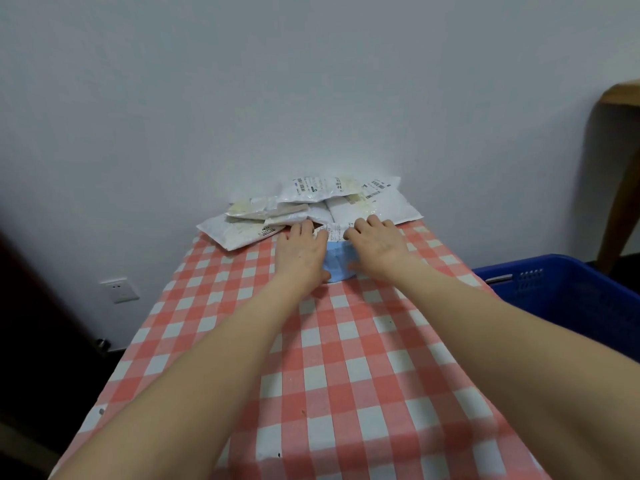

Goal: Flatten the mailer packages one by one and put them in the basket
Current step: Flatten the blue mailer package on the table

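A small blue mailer package (335, 261) with a white label lies on the checked tablecloth (346, 358), just in front of a pile of white mailers (311, 206) against the wall. My left hand (300, 252) presses flat on the package's left side. My right hand (375, 245) presses on its right side, fingers reaching toward the label. Both hands cover most of the package. The blue basket (568, 289) stands to the right of the table, lower than the tabletop.
A white wall rises behind the table, with a socket (119, 289) low on the left. A wooden furniture piece (620, 161) stands at the far right behind the basket. Dark floor lies to the left of the table.
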Motion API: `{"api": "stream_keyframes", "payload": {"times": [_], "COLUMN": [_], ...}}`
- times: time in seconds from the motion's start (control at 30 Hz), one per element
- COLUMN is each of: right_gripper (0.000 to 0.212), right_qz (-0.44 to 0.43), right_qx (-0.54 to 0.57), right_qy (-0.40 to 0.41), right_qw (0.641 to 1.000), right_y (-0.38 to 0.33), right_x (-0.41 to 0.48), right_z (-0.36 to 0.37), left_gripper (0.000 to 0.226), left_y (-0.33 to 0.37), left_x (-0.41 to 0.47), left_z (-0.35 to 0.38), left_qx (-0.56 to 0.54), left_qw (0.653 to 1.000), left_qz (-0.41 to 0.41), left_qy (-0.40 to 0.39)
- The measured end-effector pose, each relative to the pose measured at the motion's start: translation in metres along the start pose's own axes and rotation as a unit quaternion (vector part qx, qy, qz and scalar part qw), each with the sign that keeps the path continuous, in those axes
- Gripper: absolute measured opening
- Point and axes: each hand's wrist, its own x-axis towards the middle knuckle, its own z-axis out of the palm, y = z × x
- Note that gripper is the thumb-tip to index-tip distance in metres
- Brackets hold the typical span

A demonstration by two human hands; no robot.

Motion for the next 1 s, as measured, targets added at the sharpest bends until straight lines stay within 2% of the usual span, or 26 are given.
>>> {"api": "stream_keyframes", "payload": {"times": [0.17, 0.3, 0.43, 0.53, 0.63, 0.87, 1.0], "right_gripper": [0.028, 0.026, 0.025, 0.027, 0.028, 0.023, 0.018], "right_qz": [0.004, -0.038, -0.021, -0.007, 0.002, 0.015, 0.009], "right_qx": [-0.023, -0.011, 0.042, 0.058, 0.055, 0.095, 0.117], "right_qy": [-0.034, -0.069, -0.107, -0.125, -0.153, -0.212, -0.216], "right_qw": [0.999, 0.997, 0.993, 0.990, 0.987, 0.972, 0.969], "right_y": [0.002, 0.014, 0.014, 0.009, 0.008, 0.006, 0.008], "right_x": [0.001, -0.010, -0.027, -0.033, -0.032, -0.032, -0.029], "right_z": [-0.002, -0.010, -0.005, -0.005, -0.005, 0.012, 0.017], "left_gripper": [0.044, 0.057, 0.059, 0.034, 0.021, 0.024, 0.025], "left_y": [-0.005, -0.008, -0.003, 0.004, 0.010, 0.017, 0.017], "left_x": [0.001, -0.008, -0.019, -0.018, -0.016, -0.019, -0.016], "left_z": [0.007, 0.004, 0.004, 0.000, -0.001, 0.014, 0.014], "left_qx": [-0.007, -0.004, -0.025, -0.007, 0.025, 0.012, -0.025], "left_qw": [1.000, 0.997, 0.994, 0.995, 0.993, 0.990, 0.987], "left_qz": [0.016, 0.067, 0.093, 0.095, 0.102, 0.123, 0.129], "left_qy": [0.014, -0.030, -0.043, -0.028, -0.044, -0.070, -0.091]}}
